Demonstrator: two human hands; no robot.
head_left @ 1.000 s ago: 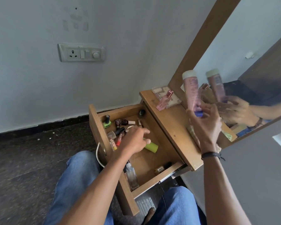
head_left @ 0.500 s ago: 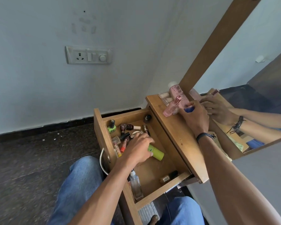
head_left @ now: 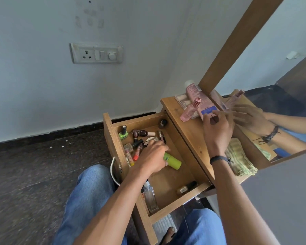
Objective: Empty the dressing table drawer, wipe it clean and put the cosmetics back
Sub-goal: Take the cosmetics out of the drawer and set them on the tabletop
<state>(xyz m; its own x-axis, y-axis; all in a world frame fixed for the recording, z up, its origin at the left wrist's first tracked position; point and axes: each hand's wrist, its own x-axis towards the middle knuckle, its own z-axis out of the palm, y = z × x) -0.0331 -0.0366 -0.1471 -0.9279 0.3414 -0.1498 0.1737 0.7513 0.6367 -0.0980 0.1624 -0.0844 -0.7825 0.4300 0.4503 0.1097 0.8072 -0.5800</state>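
The wooden drawer [head_left: 166, 181] is pulled out below the dressing table top [head_left: 189, 138]. Several nail polish bottles [head_left: 140, 134] lie at its far end. My left hand [head_left: 152, 156] reaches into the drawer and grips one end of a green tube [head_left: 173, 162]. A clear glass bottle [head_left: 150, 198] and a small brown bottle [head_left: 185, 188] lie near the drawer's front. On the table top a pink bottle with a blue label [head_left: 200, 101] lies against the mirror frame. My right hand [head_left: 217, 128] hovers just in front of it with loosely curled fingers, holding nothing.
A pink perfume bottle [head_left: 191, 110] and a small palette [head_left: 181, 99] lie beside the pink bottle. A folded greenish cloth [head_left: 240, 160] sits on the table top at the right. The mirror [head_left: 272, 68] rises behind. My knees in jeans are under the drawer.
My right hand carried the pink bottle down, laid it on the table top by the mirror frame and has let go. My left hand has closed round the green tube.
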